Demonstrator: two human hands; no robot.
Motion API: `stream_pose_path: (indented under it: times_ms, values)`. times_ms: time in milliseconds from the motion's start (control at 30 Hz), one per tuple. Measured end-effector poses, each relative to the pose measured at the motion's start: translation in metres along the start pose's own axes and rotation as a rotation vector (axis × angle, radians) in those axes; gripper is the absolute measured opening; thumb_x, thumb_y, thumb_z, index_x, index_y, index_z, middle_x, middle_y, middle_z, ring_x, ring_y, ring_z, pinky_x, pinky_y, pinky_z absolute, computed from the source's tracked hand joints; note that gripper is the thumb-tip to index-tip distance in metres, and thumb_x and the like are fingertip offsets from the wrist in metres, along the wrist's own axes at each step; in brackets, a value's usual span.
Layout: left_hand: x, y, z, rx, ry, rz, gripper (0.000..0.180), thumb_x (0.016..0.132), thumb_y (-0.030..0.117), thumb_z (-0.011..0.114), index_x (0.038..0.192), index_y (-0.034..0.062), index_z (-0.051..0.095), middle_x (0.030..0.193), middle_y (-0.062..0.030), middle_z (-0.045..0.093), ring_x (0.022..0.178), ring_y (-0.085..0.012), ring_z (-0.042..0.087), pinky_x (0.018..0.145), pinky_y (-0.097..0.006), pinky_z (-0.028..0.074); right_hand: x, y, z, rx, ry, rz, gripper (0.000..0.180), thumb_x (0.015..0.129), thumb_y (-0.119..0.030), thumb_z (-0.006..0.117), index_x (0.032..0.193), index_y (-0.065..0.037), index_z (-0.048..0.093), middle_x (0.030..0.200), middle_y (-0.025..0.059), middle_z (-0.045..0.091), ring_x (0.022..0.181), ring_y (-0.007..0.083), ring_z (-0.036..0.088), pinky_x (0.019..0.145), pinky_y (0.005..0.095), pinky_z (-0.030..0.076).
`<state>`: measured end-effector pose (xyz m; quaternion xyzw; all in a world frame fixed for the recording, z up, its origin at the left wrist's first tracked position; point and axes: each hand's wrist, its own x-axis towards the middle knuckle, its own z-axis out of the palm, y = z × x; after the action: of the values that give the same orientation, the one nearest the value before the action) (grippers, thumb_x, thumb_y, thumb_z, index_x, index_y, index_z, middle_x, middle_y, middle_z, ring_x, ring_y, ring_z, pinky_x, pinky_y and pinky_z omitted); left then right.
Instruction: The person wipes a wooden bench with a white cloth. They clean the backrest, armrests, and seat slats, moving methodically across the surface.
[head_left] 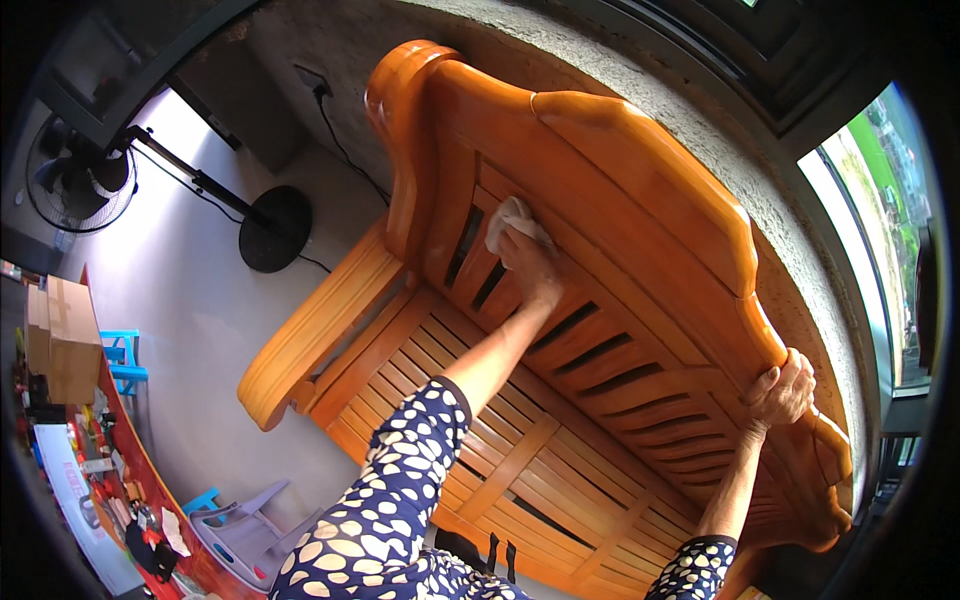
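A large glossy orange wooden bench (620, 180) with a slatted seat and slatted backrest fills the middle of the view. My left hand (528, 262) presses a white cloth (508, 218) against the backrest slats near the bench's left armrest. My right hand (782, 392) grips the curved top rail of the backrest at the right. Both forearms come out of dark blue sleeves with cream spots.
A black standing fan (80, 180) with a round base (274, 228) stands on the grey floor at the left, its cord running to a wall socket. Cardboard boxes (60, 338), a blue stool (124, 360), a grey plastic chair (240, 530) and a cluttered red table sit at the far left. A window is at the right.
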<state>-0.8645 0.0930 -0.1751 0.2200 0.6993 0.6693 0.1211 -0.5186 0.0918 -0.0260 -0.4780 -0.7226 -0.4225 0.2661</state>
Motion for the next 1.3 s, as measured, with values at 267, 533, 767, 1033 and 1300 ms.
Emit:
stream_pose_path:
  times_ms: [267, 533, 767, 1033, 1300]
  values:
    - [0.026, 0.049, -0.078, 0.425, -0.315, 0.070, 0.059, 0.087, 0.010, 0.051, 0.139, 0.0002, 0.026, 0.125, -0.0259, 0.039, 0.119, -0.0387, 0.042, 0.099, -0.045, 0.036, 0.000, -0.002, 0.002, 0.002, -0.011, -0.007, 0.052, 0.098, -0.044, 0.026, 0.103, -0.007, 0.063, 0.098, 0.0089, 0.063, 0.087, 0.0269, 0.060, 0.076, 0.0379, 0.045]
    - [0.229, 0.152, -0.128, 0.889, 0.038, 0.753, 0.037, 0.079, 0.017, 0.053, 0.115, 0.0185, 0.061, 0.122, -0.0124, 0.047, 0.108, -0.0369, 0.047, 0.086, -0.051, 0.043, -0.004, 0.000, 0.004, 0.000, 0.002, -0.012, 0.052, 0.097, -0.043, 0.027, 0.105, -0.006, 0.063, 0.099, 0.0100, 0.063, 0.090, 0.0289, 0.060, 0.079, 0.0392, 0.045]
    - [0.255, 0.172, -0.122, 0.945, -0.219, 0.574, 0.038, 0.081, 0.040, 0.050, 0.097, 0.0104, 0.069, 0.109, -0.0125, 0.064, 0.093, -0.0341, 0.065, 0.076, -0.046, 0.053, -0.008, 0.008, 0.010, -0.012, -0.009, -0.007, 0.054, 0.097, -0.044, 0.026, 0.104, -0.005, 0.063, 0.099, 0.0122, 0.062, 0.089, 0.0305, 0.060, 0.077, 0.0401, 0.045]
    - [0.226, 0.135, -0.127, 0.769, 0.092, 0.956, 0.050, 0.067, 0.012, 0.074, 0.112, 0.0120, 0.054, 0.108, -0.0071, 0.053, 0.087, -0.0317, 0.052, 0.068, -0.045, 0.052, -0.026, 0.027, 0.019, -0.024, -0.100, 0.026, 0.052, 0.096, -0.044, 0.027, 0.113, -0.006, 0.058, 0.109, 0.0144, 0.060, 0.098, 0.0331, 0.056, 0.081, 0.0436, 0.043]
    - [0.213, 0.091, -0.143, 0.548, 0.183, 0.980, 0.057, 0.073, 0.012, 0.073, 0.124, 0.0077, 0.050, 0.116, -0.0112, 0.047, 0.098, -0.0324, 0.046, 0.084, -0.043, 0.044, -0.018, 0.016, 0.012, -0.025, -0.134, 0.060, 0.054, 0.095, -0.046, 0.025, 0.110, -0.006, 0.058, 0.106, 0.0139, 0.059, 0.098, 0.0320, 0.056, 0.083, 0.0433, 0.041]
